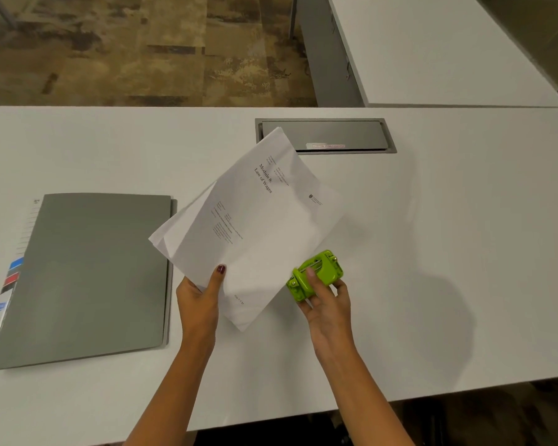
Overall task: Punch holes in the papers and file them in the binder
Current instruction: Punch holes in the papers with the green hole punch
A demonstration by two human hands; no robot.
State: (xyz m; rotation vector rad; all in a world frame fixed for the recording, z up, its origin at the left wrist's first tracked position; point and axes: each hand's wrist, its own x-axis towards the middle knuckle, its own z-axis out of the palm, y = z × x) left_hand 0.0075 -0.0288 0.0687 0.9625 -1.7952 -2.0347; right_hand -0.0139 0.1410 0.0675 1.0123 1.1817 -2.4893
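Note:
A stack of white printed papers (255,220) is held tilted above the white table (448,220), its top sheet headed "Module 8: Law of Wages". My left hand (200,300) grips the stack at its near left edge, thumb on top. My right hand (327,304) holds a small lime-green hole punch (314,273) against the stack's near right edge. The grey binder (87,278) lies closed and flat on the table to the left, with coloured tabs showing along its left side.
A grey metal cable hatch (335,133) is set into the table behind the papers. A second white table (432,49) stands at the back right. Patterned carpet (126,49) lies beyond the far edge. The table's near edge runs just below my forearms.

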